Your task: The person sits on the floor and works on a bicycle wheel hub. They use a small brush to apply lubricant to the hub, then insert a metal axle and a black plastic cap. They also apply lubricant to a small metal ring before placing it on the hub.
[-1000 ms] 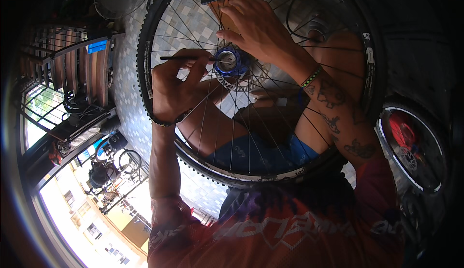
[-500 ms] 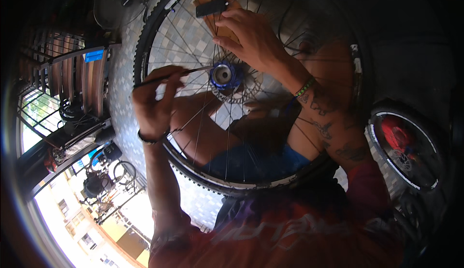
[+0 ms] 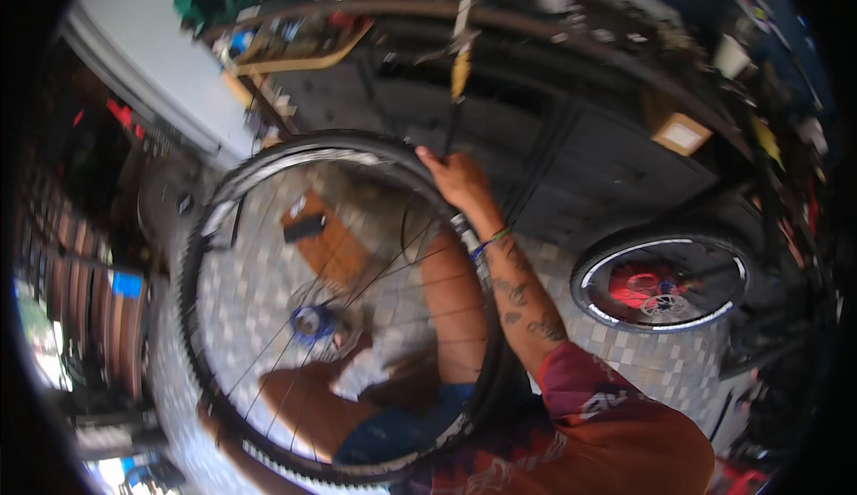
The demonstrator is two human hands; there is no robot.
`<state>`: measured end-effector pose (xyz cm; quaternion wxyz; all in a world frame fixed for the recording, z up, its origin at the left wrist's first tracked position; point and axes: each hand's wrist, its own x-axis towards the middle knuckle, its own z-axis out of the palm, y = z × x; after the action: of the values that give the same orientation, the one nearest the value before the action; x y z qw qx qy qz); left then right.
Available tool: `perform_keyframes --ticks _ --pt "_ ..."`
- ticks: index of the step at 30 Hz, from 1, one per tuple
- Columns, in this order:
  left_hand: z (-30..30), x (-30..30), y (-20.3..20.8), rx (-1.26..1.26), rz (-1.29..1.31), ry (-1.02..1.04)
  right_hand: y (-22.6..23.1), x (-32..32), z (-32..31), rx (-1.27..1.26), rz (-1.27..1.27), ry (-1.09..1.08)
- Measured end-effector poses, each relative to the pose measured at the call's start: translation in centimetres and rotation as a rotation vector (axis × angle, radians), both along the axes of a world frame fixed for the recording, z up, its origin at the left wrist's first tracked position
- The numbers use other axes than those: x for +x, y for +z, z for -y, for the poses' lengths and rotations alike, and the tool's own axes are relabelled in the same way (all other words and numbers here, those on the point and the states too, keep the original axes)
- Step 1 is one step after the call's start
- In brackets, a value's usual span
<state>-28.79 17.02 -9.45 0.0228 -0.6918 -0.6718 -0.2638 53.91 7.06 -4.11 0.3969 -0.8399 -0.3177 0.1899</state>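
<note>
A bicycle wheel (image 3: 189, 334) with a knobby black tyre stands tilted over my bent legs, its blue hub (image 3: 312, 324) and brake disc at left of centre. Beyond the tyre's upper right edge, my right hand (image 3: 462, 184) reaches forward with its fingers bent. From it a thin dark shaft (image 3: 453, 124) runs up in line with a yellow and silver piece (image 3: 461, 71) at the bench; blur hides whether these are one tool. My left hand (image 3: 211, 416) is at the lower left of the tyre, mostly behind it, with its fingers hidden.
A cluttered workbench (image 3: 393, 6) with dark cabinets (image 3: 527, 129) below runs across the back. On the tiled floor lie a brown board (image 3: 332, 258) bearing a black flat object (image 3: 304, 228), and another wheel (image 3: 585, 303) at right with something red inside. Slatted brown wood (image 3: 85, 290) stands at left.
My right hand has left the space above the hub and stretched forward past the tyre. The left hand, which held a thin dark tool near the hub, has dropped behind the tyre. The view has tilted up.
</note>
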Motion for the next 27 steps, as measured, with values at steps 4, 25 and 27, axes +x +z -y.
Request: perform_keyframes --ticks 4,25,27 --pt "2.6 2.1 15.2 -0.023 0.437 0.423 13.9 -3.0 -1.2 0.579 -0.015 -0.075" --pt "-7.1 17.8 0.5 -0.188 1.386 -0.037 -3.9 1.6 15.4 0.257 -0.27 0.075" --pt "-8.3 19.5 -0.4 -0.196 1.095 0.133 -9.1 4.2 17.2 0.138 -0.131 0.026"
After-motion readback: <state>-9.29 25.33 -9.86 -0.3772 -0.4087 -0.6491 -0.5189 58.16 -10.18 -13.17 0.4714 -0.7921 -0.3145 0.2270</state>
